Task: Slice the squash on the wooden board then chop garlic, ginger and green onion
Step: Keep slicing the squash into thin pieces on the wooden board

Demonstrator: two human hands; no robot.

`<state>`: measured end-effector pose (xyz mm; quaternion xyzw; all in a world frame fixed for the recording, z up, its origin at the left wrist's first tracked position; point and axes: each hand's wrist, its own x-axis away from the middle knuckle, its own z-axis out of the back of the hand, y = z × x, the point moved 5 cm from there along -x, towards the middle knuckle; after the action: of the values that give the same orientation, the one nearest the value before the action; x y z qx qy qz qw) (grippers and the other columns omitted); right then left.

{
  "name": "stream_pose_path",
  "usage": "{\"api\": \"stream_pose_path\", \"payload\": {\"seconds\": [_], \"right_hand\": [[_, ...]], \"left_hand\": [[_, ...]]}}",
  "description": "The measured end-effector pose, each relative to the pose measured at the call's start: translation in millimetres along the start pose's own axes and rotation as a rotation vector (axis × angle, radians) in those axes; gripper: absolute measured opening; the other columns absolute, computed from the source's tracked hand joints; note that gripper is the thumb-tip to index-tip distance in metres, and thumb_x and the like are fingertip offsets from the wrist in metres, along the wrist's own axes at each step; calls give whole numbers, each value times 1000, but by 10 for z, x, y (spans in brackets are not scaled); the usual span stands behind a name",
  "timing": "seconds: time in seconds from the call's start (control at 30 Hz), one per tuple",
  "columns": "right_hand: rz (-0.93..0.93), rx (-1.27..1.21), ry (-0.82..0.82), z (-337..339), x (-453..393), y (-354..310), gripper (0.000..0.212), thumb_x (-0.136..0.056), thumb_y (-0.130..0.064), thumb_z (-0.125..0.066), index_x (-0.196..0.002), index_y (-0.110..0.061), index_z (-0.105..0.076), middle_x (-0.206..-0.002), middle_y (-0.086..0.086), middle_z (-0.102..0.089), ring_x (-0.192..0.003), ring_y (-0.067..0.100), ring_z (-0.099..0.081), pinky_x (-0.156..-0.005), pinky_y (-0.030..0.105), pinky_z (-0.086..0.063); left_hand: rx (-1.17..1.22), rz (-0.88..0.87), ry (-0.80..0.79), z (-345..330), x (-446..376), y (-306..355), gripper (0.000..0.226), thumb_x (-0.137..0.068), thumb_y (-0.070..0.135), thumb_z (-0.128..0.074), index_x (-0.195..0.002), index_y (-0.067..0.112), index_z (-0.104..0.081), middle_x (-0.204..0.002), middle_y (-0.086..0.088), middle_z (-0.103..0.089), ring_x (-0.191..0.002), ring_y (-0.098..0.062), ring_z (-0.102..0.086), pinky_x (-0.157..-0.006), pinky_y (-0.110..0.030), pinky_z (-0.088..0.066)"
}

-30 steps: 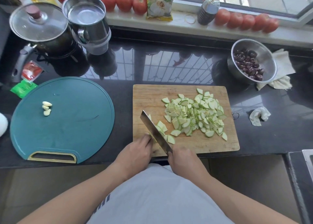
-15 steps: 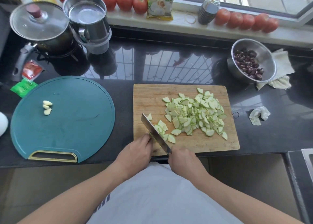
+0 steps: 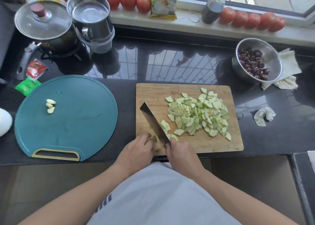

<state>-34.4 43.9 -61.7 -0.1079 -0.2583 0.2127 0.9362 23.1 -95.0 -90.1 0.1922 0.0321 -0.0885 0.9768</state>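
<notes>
A wooden board (image 3: 150, 95) lies on the dark counter with a heap of thin pale-green squash slices (image 3: 197, 112) on its right half. My right hand (image 3: 181, 154) grips the handle of a cleaver (image 3: 153, 124), whose blade slants across the board's left part. My left hand (image 3: 136, 150) holds a small green end piece of squash (image 3: 154, 138) against the blade's left side, fingers curled over it. Three peeled garlic cloves (image 3: 50, 106) lie on the round teal board (image 3: 71, 119) to the left.
A lidded pot (image 3: 44, 25) and a steel cup (image 3: 90, 18) stand at the back left. A steel bowl of dark red fruit (image 3: 255, 61) sits at the back right on a cloth. Tomatoes (image 3: 250, 19) line the sill. A crumpled tissue (image 3: 263, 116) lies right of the wooden board.
The cleaver has worked a little further left through the squash end, adding slices beside the blade. Both hands stay in nearly the same place.
</notes>
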Motion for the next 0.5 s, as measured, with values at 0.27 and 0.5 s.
{"api": "stream_pose_path", "payload": {"seconds": [0.27, 0.5], "right_hand": [[-67, -8, -65, 10, 154, 81, 15, -98, -26, -44, -84, -21, -41, -71, 7, -58, -65, 28, -57, -56, 38, -48], [-77, 18, -97, 5, 169, 67, 11, -96, -19, -43, -86, -15, -44, -73, 10, -60, -66, 33, -60, -60, 44, -52]], "left_hand": [[1197, 1298, -278, -221, -11, -229, 18, -99, 12, -64, -101, -6, -67, -90, -26, -74, -65, -28, -75, -61, -39, -64], [1155, 1270, -246, -304, -129, -185, 18, -102, 17, -60, -96, 2, -69, -83, -15, -76, -65, -22, -76, -53, -26, -58]]}}
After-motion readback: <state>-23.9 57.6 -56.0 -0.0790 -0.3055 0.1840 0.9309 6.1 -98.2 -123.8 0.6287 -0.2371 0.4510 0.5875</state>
